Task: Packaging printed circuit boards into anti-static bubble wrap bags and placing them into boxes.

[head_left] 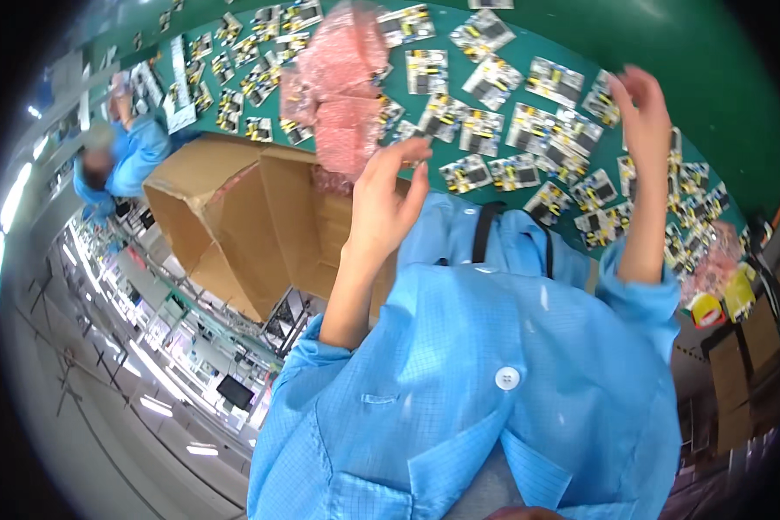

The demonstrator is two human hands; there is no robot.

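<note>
While our left hand, fingers spread, hovers beside pink bubble wrap at the worktop's near edge and our right hand, fingers loosely curled, toward its right end, we judge work well under way: circuit boards lie unwrapped across it, the remainder unclear.

So this green bench is pretty much littered with small circuit boards, some of them overlapping. Pink bubble wrap sits in a pile among them, and there's another clump of pink wrap over by the right-hand end.
</note>
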